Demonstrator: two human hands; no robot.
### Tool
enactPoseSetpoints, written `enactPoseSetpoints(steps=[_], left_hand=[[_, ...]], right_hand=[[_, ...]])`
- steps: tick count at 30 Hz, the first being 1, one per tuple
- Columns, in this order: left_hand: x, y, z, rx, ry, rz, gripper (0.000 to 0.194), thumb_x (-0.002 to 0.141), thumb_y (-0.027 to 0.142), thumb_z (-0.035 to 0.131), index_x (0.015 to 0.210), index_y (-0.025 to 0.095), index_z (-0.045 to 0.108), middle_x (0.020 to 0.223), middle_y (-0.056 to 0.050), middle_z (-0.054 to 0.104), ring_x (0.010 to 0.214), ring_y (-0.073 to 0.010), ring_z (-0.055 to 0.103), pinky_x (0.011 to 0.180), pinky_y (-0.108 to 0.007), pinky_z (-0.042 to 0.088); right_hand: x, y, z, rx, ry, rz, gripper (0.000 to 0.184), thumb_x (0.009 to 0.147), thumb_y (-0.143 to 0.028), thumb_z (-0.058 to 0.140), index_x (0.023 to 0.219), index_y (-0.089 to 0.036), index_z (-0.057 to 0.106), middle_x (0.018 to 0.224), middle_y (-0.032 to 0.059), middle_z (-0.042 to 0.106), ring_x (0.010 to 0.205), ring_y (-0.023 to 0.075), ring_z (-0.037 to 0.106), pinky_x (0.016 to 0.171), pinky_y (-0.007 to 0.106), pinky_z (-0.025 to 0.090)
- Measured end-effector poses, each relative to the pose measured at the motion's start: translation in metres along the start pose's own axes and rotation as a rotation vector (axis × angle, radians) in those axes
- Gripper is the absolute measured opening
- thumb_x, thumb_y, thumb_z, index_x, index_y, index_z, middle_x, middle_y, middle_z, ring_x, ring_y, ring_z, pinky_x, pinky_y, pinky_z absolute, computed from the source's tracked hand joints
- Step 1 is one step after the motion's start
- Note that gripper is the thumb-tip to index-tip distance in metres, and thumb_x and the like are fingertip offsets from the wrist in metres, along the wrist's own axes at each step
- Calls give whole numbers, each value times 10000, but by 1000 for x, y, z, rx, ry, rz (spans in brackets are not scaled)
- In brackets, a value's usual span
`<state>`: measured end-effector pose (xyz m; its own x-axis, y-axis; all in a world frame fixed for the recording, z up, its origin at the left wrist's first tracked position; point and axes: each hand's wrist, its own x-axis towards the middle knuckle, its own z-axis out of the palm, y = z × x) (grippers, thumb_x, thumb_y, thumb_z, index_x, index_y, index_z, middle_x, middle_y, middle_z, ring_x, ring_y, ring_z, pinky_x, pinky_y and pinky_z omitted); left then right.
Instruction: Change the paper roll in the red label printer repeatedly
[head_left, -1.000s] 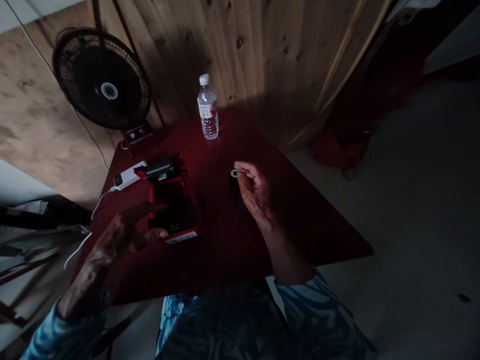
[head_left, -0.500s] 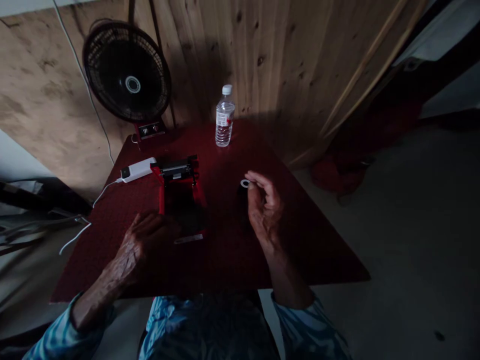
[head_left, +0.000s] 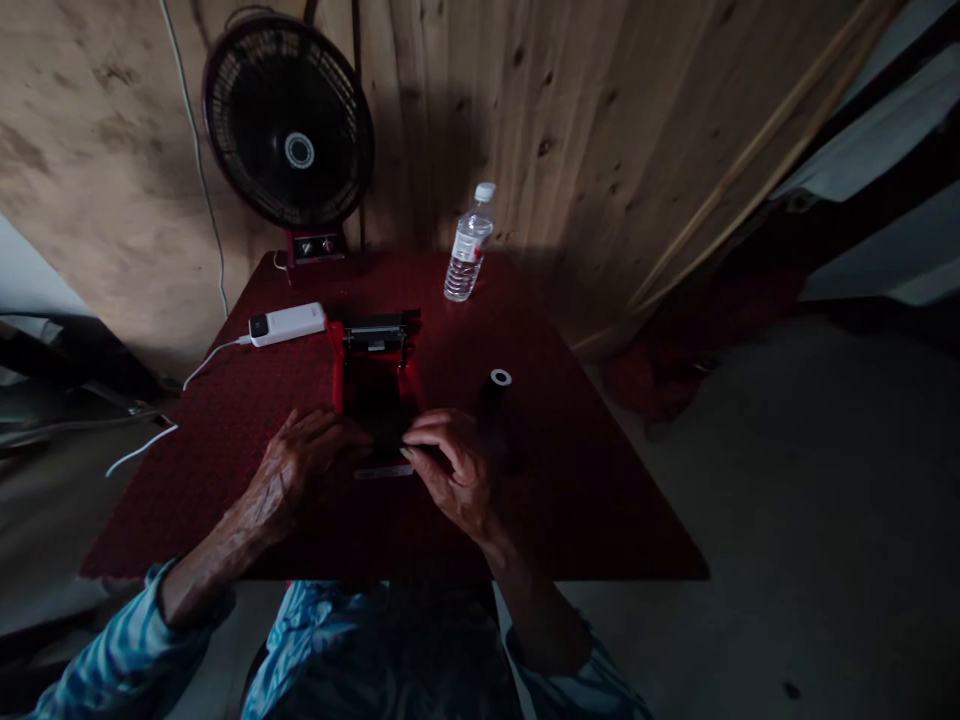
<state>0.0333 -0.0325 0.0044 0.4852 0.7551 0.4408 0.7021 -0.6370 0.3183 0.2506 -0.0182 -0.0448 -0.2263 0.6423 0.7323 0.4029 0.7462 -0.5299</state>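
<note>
A red device [head_left: 373, 375] with a dark middle and a black bar at its far end lies on the dark red table [head_left: 600, 500]. My left hand [head_left: 296, 465] curls round its near left side. From the right, my right hand [head_left: 450, 470] pinches its near edge, by a pale strip [head_left: 382, 471] at the front. A dark roll with a white end [head_left: 496, 388] stands on the table just right of my right hand, apart from it.
A white power bank [head_left: 289, 324] with a white cable lies left of the device. A clear water bottle [head_left: 468, 258] stands at the back of the table. A black fan [head_left: 289, 125] stands against the wooden wall. Grey floor lies to the right.
My right hand let go of the white-ended roll and came left to the device's near edge. My left hand closed in on the device's left side. The view shifted.
</note>
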Motion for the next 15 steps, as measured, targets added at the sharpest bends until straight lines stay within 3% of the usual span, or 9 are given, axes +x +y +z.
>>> enactPoseSetpoints(steps=[4,8,15], left_hand=[[2,3,-1,-3,-15,-16,197,990,237,508,926,190,688,888,-36,748,817,-172,665,745,-307,433],[0,4,-1,13,-43,-51,199,983,242,516,916,202,699,903,-36,753,830,-179,662,756,-312,430],[-2,0,3,-13,-21,-30,199,999,237,506,943,215,695,898,-26,747,831,-169,659,756,-307,413]], right_hand=[[0,-3,1,-92,-33,-41,191,916,-202,622,1094,-273,626,946,35,723,913,215,679,862,404,511],[1,-5,2,-109,-10,-76,124,916,-166,596,971,-272,630,849,17,704,838,199,666,828,387,497],[2,-8,5,-39,17,-32,152,925,-132,532,974,-254,607,853,27,695,832,194,662,813,372,497]])
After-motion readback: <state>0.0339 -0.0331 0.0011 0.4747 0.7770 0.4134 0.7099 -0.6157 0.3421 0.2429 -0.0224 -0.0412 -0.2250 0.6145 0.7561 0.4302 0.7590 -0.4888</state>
